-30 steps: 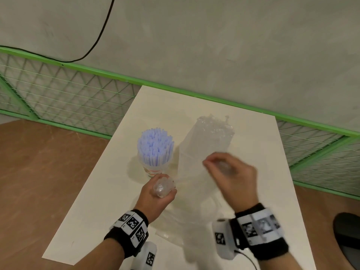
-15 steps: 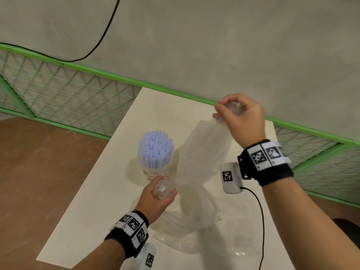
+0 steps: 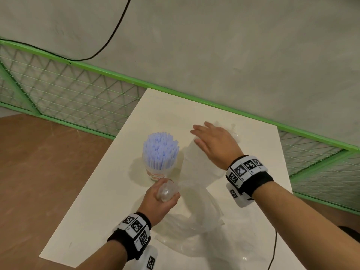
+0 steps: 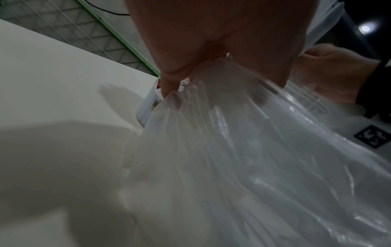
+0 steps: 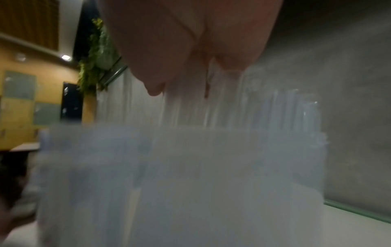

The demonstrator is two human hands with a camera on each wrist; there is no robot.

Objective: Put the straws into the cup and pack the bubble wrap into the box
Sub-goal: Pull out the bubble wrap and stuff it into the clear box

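Observation:
A bundle of pale blue straws (image 3: 160,151) stands upright in a white cup (image 3: 155,173) on the left half of the table. A long clear bubble wrap sheet (image 3: 200,217) lies crumpled to the right of the cup. My left hand (image 3: 165,195) grips a bunched end of the wrap just in front of the cup; in the left wrist view the bubble wrap (image 4: 253,150) fans out from the left hand (image 4: 211,66) beside the cup (image 4: 151,104). My right hand (image 3: 210,141) is flat, fingers straight, over the wrap's far end. The right wrist view is blurred. No box is in view.
The white table (image 3: 97,221) ends close to my left wrist and drops to a brown floor. A green mesh fence (image 3: 78,90) runs along the far edge before a grey wall. A black wrist-camera cable (image 3: 273,250) hangs at the near right.
My right hand, which held the wrap's far end raised half a second ago, has come down and opened flat over it. My left hand keeps its grip by the cup.

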